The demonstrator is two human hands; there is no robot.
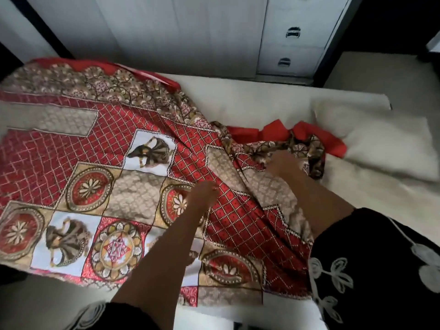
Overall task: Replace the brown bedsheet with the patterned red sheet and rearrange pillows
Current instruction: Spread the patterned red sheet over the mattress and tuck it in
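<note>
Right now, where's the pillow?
In the head view the white pillow lies at far right on the bare mattress, just beyond the red sheet's bunched edge.

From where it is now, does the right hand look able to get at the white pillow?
Probably yes. The right hand rests on the bunched red sheet, and the white pillow lies just beyond it on the bare mattress, with only loose folds between.

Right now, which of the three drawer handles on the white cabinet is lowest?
The handle nearest the bed, just above the bare mattress; the middle handle and the top one, cut off by the picture's edge, sit higher up.
</note>
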